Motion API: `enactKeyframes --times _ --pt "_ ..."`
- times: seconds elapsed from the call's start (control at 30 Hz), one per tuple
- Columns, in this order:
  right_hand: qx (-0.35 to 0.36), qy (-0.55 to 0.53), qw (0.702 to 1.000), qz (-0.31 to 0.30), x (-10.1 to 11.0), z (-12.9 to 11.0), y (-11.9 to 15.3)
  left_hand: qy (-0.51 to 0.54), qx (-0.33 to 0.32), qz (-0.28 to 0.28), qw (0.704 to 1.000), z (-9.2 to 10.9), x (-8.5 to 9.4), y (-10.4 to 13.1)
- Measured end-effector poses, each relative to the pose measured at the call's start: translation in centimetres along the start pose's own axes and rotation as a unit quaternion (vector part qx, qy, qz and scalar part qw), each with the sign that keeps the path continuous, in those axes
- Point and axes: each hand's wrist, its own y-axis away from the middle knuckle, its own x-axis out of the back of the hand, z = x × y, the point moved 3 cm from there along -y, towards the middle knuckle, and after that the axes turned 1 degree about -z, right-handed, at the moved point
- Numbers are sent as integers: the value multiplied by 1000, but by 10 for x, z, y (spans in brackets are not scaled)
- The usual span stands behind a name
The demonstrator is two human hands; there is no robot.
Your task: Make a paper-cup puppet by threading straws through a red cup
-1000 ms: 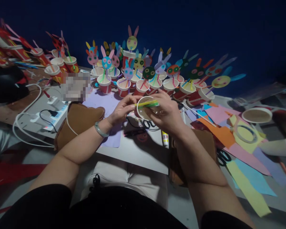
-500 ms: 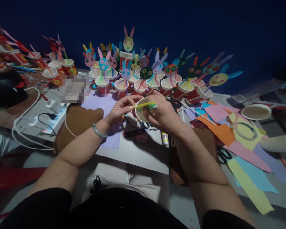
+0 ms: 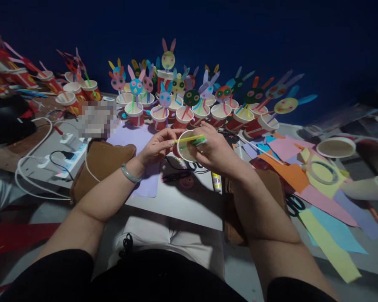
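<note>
A paper cup (image 3: 185,156) with a white inside and red wall is tilted mouth towards me between my hands. My left hand (image 3: 159,147), a bracelet at its wrist, pinches the left end of a yellow straw (image 3: 190,138) beside the cup's rim. The straw runs across the mouth to my right hand (image 3: 216,149). That hand is closed at the cup's right rim, with its thumb in the mouth. A green straw (image 3: 201,141) shows by its fingers; its full length is hidden. Below lie dark-handled scissors (image 3: 197,166) and a glue stick (image 3: 217,183).
Several red cups with paper rabbit heads (image 3: 165,100) stand in rows behind my hands. Brown pads (image 3: 103,167) lie under both forearms. A power strip (image 3: 74,161) with cables is on the left. Coloured paper (image 3: 290,174), a tape roll (image 3: 323,173) and scissors (image 3: 294,204) lie on the right.
My hands, the cup and the straws keep nearly the same pose. The whole view has shifted slightly.
</note>
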Motion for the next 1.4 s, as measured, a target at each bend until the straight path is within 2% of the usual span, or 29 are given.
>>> enactKeyframes --times 0.3,0.53,0.7,0.8,1.0,1.23,1.4 --pt "-15 -7 999 -30 -1 3 2 4 -2 3 1000 -3 1 -2" --pt "-40 -14 999 -10 -2 6 -1 32 14 2 999 -5 1 -5" --pt "-119 -64 991 14 -3 13 -1 34 73 37 996 -12 4 -6" --pt "-150 -106 983 24 -4 16 -1 27 82 62 994 -15 8 -7" --pt "-163 -109 979 54 -4 23 -2 53 97 69 991 -19 10 -8" --pt "-186 -182 965 25 -8 34 -3 70 101 67 990 -24 8 -6" --pt "-187 -206 959 44 -10 35 -5 68 100 86 989 -23 10 -8"
